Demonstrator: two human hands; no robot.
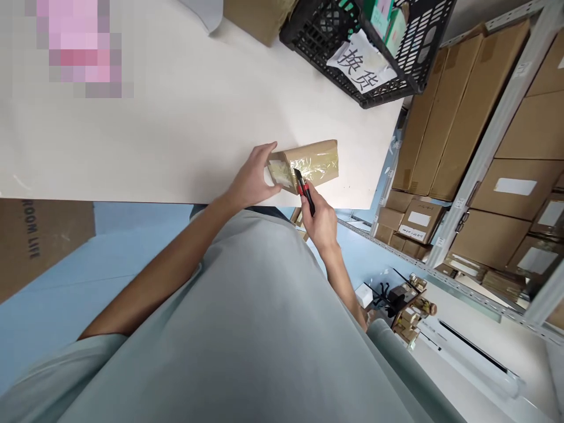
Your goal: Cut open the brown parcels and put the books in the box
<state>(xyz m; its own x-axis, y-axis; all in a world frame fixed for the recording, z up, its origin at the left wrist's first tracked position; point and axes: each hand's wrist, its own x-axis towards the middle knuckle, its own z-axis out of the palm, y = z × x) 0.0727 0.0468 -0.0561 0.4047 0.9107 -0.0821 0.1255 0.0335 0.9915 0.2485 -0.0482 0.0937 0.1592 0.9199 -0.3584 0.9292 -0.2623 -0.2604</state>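
Brown carton [48, 247]: left edge of the frame, below the white table [154, 117], marked "ROOM LIFE".
Left hand [251, 179]: center of the frame, thumb and fingers grasping the left end of the small box.
Small box [319, 158]: just right of center, on the table near its lower edge, wrapped in shiny tape.
Cutter [305, 192]: black and red, tip over the box's taped side; contact unclear.
Right hand [321, 220]: clenched around the cutter.
Black crate [315, 57]: upper right, holding paper with handwriting.
Shelved cartons [502, 188]: far right.
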